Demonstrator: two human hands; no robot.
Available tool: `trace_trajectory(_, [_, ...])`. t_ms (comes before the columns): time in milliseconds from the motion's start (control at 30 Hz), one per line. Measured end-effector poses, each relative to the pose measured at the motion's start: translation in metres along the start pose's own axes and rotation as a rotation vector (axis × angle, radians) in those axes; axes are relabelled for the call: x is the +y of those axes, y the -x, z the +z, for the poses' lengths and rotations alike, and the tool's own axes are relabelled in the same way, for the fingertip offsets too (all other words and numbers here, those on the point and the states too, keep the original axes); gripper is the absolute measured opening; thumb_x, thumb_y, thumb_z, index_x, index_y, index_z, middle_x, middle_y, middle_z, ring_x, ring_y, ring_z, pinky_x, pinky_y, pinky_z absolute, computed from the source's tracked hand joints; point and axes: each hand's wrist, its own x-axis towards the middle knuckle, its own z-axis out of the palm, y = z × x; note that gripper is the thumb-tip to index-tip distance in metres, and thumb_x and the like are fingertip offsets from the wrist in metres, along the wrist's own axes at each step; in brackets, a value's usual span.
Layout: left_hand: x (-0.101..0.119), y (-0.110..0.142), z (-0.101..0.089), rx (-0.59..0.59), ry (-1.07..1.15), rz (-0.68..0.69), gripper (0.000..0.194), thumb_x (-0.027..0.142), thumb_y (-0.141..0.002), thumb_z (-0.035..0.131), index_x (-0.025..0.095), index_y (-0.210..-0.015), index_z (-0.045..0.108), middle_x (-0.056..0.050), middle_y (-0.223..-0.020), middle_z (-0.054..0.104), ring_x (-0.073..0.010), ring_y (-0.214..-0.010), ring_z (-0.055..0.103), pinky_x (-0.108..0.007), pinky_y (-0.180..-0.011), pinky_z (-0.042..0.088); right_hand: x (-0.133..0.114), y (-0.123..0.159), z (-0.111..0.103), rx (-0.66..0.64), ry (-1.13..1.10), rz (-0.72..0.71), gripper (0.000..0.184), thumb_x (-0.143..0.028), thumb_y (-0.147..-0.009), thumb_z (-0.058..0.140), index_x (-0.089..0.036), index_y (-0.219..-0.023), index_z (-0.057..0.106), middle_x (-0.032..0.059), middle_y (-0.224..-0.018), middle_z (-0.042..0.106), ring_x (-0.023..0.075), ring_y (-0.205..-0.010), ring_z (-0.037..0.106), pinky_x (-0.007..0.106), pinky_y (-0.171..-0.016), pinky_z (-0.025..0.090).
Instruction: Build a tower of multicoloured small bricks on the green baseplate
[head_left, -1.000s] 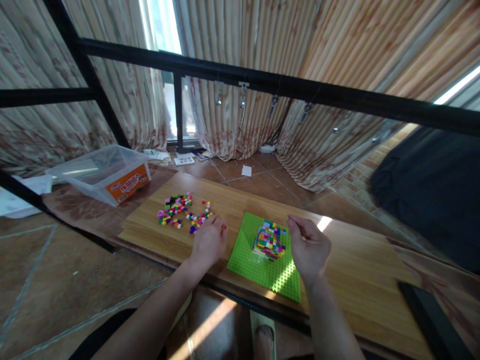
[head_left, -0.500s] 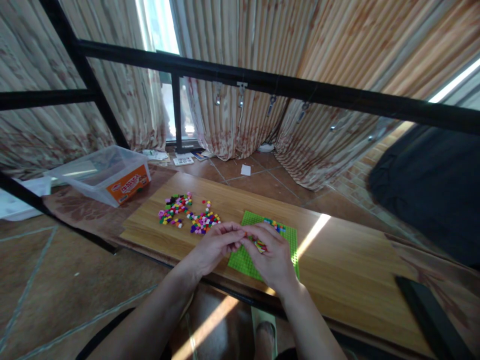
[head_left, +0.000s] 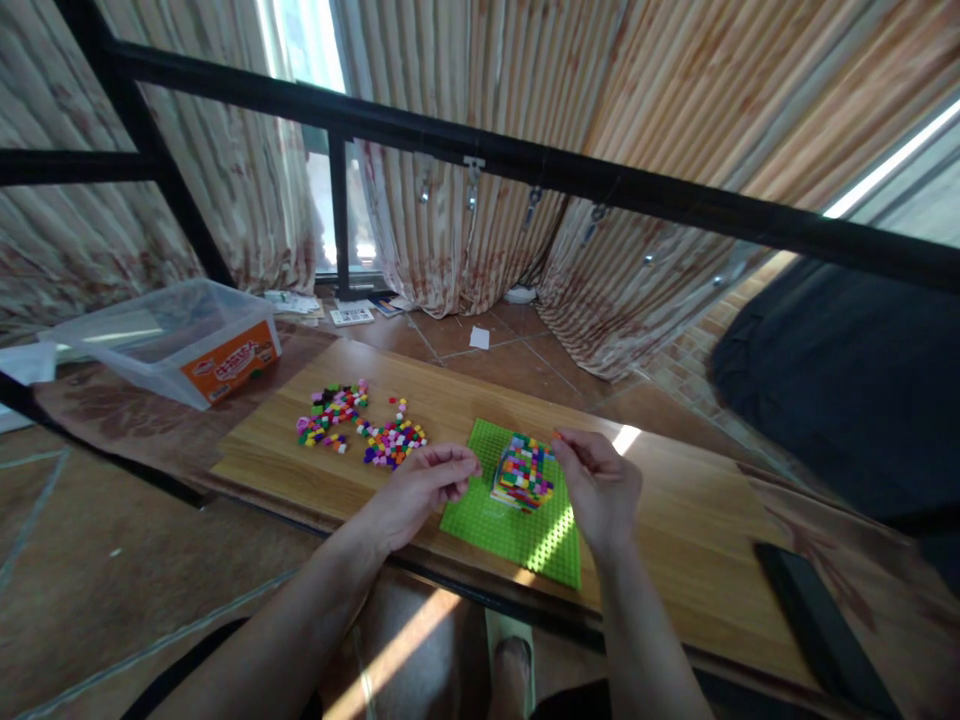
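A block of stacked multicoloured toy bricks (head_left: 523, 470) stands on the green baseplate (head_left: 487, 525). To its right, my right hand (head_left: 604, 490) pinches a small orange brick (head_left: 556, 436) between thumb and forefinger, close to the stack's upper right corner. My left hand (head_left: 424, 490) is on the other side, over the baseplate's left edge, its thumb and fingertips pressed together. Whatever may be in that pinch is too small to make out. Loose coloured bricks (head_left: 394, 442) lie in a pile beyond my left hand, and another pile (head_left: 334, 412) sits farther left.
The wooden board (head_left: 675, 530) carries the baseplate and bricks. A clear plastic tub (head_left: 165, 345) with an orange label stands at the left. A dark flat object (head_left: 817, 610) lies at the right end. A black metal rail (head_left: 450, 150) crosses beyond the board, before curtains (head_left: 450, 60).
My hands have parted: the right moved right with the orange brick, while the left stayed near the baseplate's left edge. The brick stack between them is now uncovered. The view shifted slightly.
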Motion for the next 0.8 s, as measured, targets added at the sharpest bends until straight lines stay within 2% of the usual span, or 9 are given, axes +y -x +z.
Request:
trace_trajectory(100, [-0.001, -0.001, 0.000, 0.016, -0.009, -0.007, 0.020, 0.030, -0.066, 0.073, 0.013, -0.073, 0.066, -0.001, -0.068, 0.060, -0.0058, -0.055, 0.046, -0.019, -0.053, 0.034, 0.018, -0.007, -0.004, -0.008, 0.016, 0.113, 0.025, -0.039, -0.072, 0.065, -0.018, -0.083, 0.071, 0.0054, -0.079, 0.071, 0.0183, -0.071, 0.065, 0.032, -0.067, 0.054])
trace_trajectory(233, [-0.002, -0.001, 0.000, 0.029, -0.007, -0.006, 0.018, 0.029, -0.067, 0.073, 0.013, -0.073, 0.066, -0.001, -0.068, 0.060, -0.0056, -0.055, 0.046, -0.019, -0.053, 0.033, 0.031, -0.008, 0.001, -0.127, 0.061, 0.157, 0.023, -0.039, -0.070, 0.066, -0.021, -0.082, 0.073, 0.0036, -0.083, 0.072, 0.0177, -0.072, 0.066, 0.030, -0.068, 0.053])
trace_trajectory(333, [-0.002, -0.001, 0.000, 0.025, -0.013, -0.005, 0.018, 0.028, -0.067, 0.072, 0.013, -0.072, 0.066, -0.001, -0.068, 0.059, -0.0054, -0.055, 0.046, -0.020, -0.053, 0.033, 0.036, -0.010, 0.005, -0.161, 0.036, 0.200, 0.023, -0.039, -0.069, 0.067, -0.022, -0.082, 0.073, 0.0030, -0.086, 0.073, 0.0176, -0.074, 0.067, 0.029, -0.069, 0.053])
trace_trajectory(800, [-0.004, -0.001, -0.003, 0.025, -0.062, 0.010, 0.021, 0.032, -0.068, 0.072, 0.013, -0.074, 0.064, 0.001, -0.061, 0.054, -0.0070, -0.056, 0.046, -0.020, -0.053, 0.032, 0.034, -0.013, 0.006, -0.224, -0.046, 0.290, 0.030, -0.043, -0.067, 0.068, -0.019, -0.084, 0.073, 0.0057, -0.089, 0.074, 0.0209, -0.085, 0.068, 0.032, -0.079, 0.052])
